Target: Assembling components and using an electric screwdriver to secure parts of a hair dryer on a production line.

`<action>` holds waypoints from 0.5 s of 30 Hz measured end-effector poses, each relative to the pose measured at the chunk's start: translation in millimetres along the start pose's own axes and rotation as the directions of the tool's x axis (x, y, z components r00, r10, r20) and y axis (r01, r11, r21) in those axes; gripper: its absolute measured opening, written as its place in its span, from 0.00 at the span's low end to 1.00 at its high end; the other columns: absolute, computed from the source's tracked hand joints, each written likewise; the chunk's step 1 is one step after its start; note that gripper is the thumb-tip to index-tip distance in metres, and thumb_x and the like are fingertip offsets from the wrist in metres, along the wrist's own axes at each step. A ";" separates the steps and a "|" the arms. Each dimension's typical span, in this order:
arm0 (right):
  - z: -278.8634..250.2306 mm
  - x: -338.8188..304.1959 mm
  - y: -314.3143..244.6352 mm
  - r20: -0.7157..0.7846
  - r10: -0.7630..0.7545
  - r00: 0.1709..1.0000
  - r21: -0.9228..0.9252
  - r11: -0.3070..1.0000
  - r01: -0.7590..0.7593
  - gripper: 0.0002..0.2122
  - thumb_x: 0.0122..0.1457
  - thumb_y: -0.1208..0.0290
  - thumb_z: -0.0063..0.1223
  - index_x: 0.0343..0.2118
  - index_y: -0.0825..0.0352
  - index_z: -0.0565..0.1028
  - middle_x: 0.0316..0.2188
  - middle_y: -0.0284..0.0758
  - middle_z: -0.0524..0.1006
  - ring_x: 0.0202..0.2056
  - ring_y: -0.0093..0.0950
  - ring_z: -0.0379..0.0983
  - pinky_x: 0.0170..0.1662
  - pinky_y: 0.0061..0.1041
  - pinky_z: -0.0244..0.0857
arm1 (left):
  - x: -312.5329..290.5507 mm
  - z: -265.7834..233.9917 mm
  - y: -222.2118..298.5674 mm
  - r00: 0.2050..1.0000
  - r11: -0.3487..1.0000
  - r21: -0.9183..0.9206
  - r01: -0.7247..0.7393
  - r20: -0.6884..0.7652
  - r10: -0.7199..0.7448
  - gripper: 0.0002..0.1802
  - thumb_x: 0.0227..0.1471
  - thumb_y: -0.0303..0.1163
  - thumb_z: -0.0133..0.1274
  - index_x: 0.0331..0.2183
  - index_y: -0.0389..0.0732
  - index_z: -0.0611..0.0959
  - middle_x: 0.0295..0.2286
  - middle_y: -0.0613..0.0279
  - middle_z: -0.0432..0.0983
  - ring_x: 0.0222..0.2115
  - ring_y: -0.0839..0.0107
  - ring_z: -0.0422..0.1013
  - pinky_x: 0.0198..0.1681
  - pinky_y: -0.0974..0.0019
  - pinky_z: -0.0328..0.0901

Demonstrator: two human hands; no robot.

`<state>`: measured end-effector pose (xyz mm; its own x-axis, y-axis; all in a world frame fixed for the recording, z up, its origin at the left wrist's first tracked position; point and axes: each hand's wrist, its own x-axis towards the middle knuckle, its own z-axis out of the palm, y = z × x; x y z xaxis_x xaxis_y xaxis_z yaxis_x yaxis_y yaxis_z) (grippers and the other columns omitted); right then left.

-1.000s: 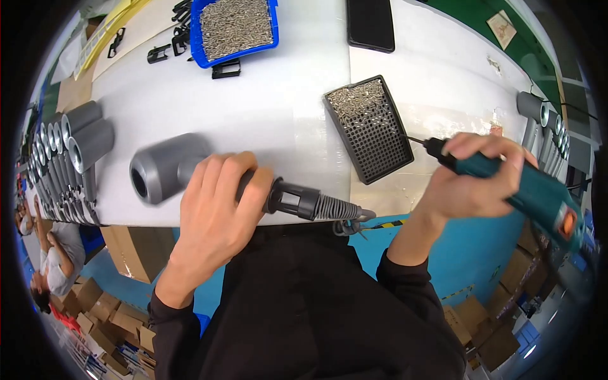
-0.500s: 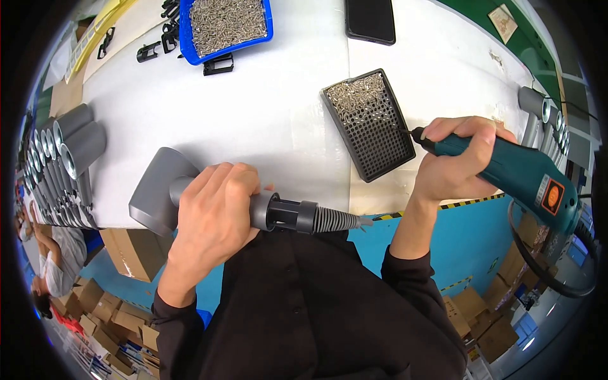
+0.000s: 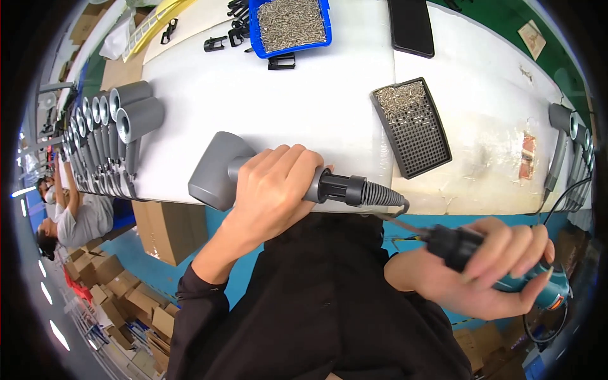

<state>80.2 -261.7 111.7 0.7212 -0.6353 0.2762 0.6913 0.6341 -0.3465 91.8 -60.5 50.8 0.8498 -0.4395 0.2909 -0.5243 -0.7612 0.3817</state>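
My left hand [image 3: 277, 189] is wrapped round the handle of a grey hair dryer [image 3: 215, 171] at the table's front edge. The dryer's head points left. From the handle's right end come a black slotted sleeve [image 3: 342, 189] and a ribbed cord guard [image 3: 382, 194]. In my right hand [image 3: 491, 278] is a teal electric screwdriver [image 3: 550, 286] with a black nose [image 3: 453, 246]. Its thin bit, smeared by motion, points left to the cord guard; whether they touch I cannot tell. Beyond lies a black perforated screw tray [image 3: 415, 136], screws heaped at its far end.
A blue bin [image 3: 329, 31] of screws stands at the back, with black plastic parts [image 3: 215, 44] around it. A dark flat phone-like slab [image 3: 411, 28] lies right of it. Grey hair dryers line the left [image 3: 140, 119] and right [image 3: 560, 120] table ends. Another person [image 3: 85, 215] works at left.
My right hand has brought the screwdriver from the screw tray down toward me, its bit now by the cord guard. My left hand still grips the hair dryer. The whole view has shifted.
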 end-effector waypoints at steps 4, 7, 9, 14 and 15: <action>3.4 -21.8 23.0 -0.019 0.115 0.993 -0.078 0.990 -0.116 0.11 0.63 0.64 0.41 0.40 0.68 0.63 0.23 0.31 0.63 0.10 0.21 0.55 0.10 0.20 0.52 | -4.9 -3.3 -0.8 1.000 1.000 -0.006 0.017 -0.013 -0.017 0.12 0.38 0.24 0.61 0.26 0.38 0.74 0.18 0.61 0.66 0.18 0.63 0.66 0.21 0.63 0.59; -20.2 -24.5 21.1 0.109 0.116 0.987 -0.006 0.993 -0.116 0.16 0.67 0.64 0.31 0.52 0.69 0.59 0.28 0.38 0.65 0.13 0.31 0.63 0.12 0.30 0.65 | -1.6 -6.8 2.5 0.999 0.999 -0.011 0.030 -0.010 -0.030 0.12 0.38 0.24 0.61 0.26 0.38 0.74 0.18 0.61 0.67 0.18 0.62 0.66 0.21 0.63 0.59; -20.3 -26.8 20.2 0.091 0.129 0.987 -0.018 0.992 -0.128 0.15 0.67 0.64 0.30 0.52 0.68 0.59 0.28 0.38 0.66 0.13 0.31 0.64 0.13 0.31 0.67 | -0.9 -6.6 1.8 1.000 1.000 -0.002 0.031 0.006 -0.031 0.12 0.39 0.25 0.62 0.26 0.38 0.74 0.18 0.61 0.67 0.18 0.62 0.66 0.21 0.63 0.59; -13.6 -32.6 25.3 0.051 0.159 0.986 -0.074 0.985 -0.155 0.13 0.65 0.65 0.34 0.48 0.66 0.60 0.26 0.35 0.65 0.12 0.28 0.59 0.12 0.28 0.62 | -1.1 -5.6 -0.2 0.999 1.000 -0.008 0.021 -0.028 -0.021 0.16 0.40 0.30 0.68 0.25 0.39 0.74 0.17 0.61 0.69 0.15 0.63 0.67 0.19 0.65 0.59; -10.0 -33.6 27.1 -0.005 0.165 0.986 -0.121 0.979 -0.165 0.11 0.63 0.65 0.39 0.44 0.66 0.61 0.24 0.32 0.63 0.10 0.24 0.55 0.10 0.25 0.56 | -1.2 -5.4 -0.1 0.999 1.000 -0.009 0.021 -0.026 -0.021 0.16 0.40 0.30 0.68 0.25 0.39 0.74 0.17 0.61 0.69 0.15 0.63 0.67 0.19 0.65 0.59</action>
<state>74.2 -227.6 84.0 0.8254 -0.5238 0.2107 0.5524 0.6721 -0.4932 90.5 -57.3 55.2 0.8591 -0.4109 0.3052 -0.5069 -0.7659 0.3955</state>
